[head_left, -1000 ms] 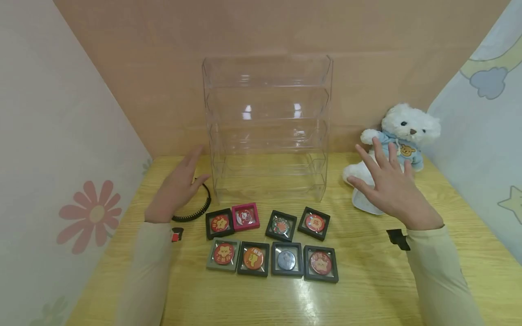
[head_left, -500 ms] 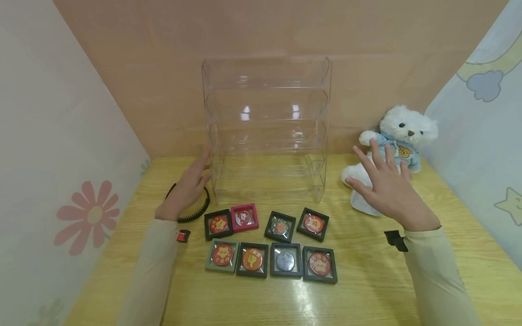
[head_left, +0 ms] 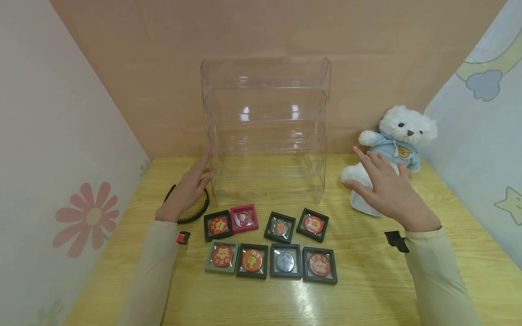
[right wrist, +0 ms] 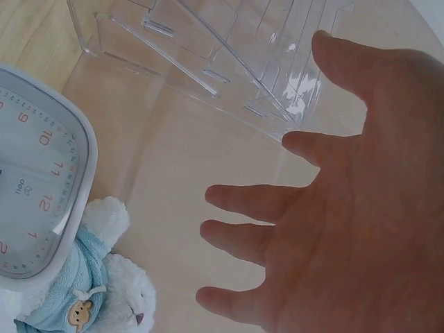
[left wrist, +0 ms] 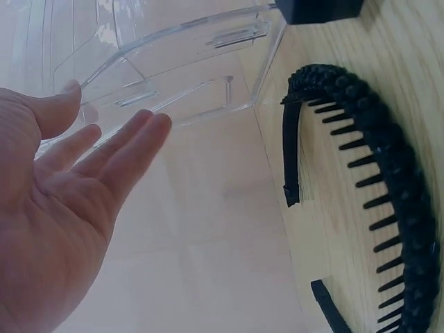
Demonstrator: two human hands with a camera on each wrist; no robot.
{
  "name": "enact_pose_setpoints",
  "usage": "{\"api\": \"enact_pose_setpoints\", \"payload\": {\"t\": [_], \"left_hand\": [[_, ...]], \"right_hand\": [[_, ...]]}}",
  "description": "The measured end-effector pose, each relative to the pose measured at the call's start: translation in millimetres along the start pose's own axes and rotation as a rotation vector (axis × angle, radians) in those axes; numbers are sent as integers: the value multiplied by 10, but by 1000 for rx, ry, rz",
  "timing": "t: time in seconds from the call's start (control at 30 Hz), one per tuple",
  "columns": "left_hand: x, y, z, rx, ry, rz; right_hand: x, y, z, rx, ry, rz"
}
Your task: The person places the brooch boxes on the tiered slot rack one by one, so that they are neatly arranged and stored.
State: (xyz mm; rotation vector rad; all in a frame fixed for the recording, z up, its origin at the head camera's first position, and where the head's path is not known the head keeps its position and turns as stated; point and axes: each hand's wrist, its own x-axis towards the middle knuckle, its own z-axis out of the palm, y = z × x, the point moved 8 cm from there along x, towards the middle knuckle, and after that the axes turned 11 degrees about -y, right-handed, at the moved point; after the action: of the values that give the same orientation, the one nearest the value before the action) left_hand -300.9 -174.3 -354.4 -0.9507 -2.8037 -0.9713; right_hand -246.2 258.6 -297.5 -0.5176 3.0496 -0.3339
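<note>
A clear tiered acrylic display rack (head_left: 266,120) stands upright at the back of the table. My left hand (head_left: 185,192) is at its left side panel, fingers straight and fingertips right at the edge; in the left wrist view the fingers (left wrist: 132,149) overlap the panel. A black toothed headband (left wrist: 385,146) lies under that wrist. Away to the right of the rack my right hand (head_left: 387,194) hovers, palm down, fingers spread, holding nothing. Several small square framed badges lie in two rows before the rack, among them a pink-framed one (head_left: 244,218) and a grey-framed one (head_left: 222,256).
Behind my right hand sits a white teddy bear (head_left: 408,127) in a blue hoodie. A white-rimmed clock (right wrist: 87,152) with red numerals is in front of it. An orange-toned backdrop (head_left: 265,27) rises behind the rack, with patterned panels on both sides.
My left hand has moved right, from over the headband to the rack's left side. My right hand has stayed in place, its middle fingers dipping lower. The framed badges lie as before.
</note>
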Motion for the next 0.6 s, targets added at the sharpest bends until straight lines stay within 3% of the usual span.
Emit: {"api": "enact_pose_setpoints", "payload": {"t": [0.23, 0.6], "left_hand": [[-25, -16, 29, -55, -12, -23], [-24, 20, 40, -102, -24, -42]], "right_hand": [[5, -74, 12, 55, -5, -71], [-9, -92, 200, 184, -127, -82]]}}
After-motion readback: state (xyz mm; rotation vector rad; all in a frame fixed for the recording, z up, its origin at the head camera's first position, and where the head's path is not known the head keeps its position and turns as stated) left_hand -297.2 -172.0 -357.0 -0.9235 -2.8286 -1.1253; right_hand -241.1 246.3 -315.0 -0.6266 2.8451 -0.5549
